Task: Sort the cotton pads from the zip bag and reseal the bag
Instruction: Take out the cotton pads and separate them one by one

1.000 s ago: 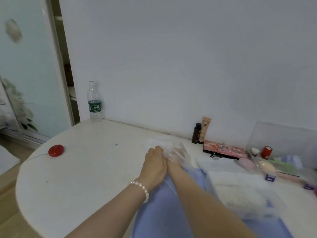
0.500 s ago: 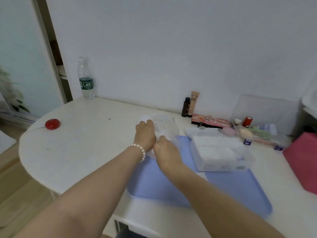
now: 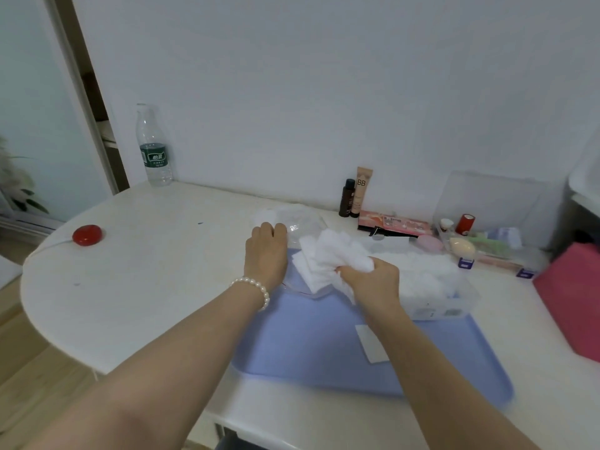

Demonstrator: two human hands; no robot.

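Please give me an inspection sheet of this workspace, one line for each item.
Surface: white table with blue tray.
Job's things: zip bag flat on table; cotton pads in a bunch; clear box of pads on tray; one loose pad.
Clutter: water bottle, cosmetics, red button.
Hands: left hand presses bag; right hand grips pads.
Cables: white cord from button.
Surroundings: white wall, sliding door.
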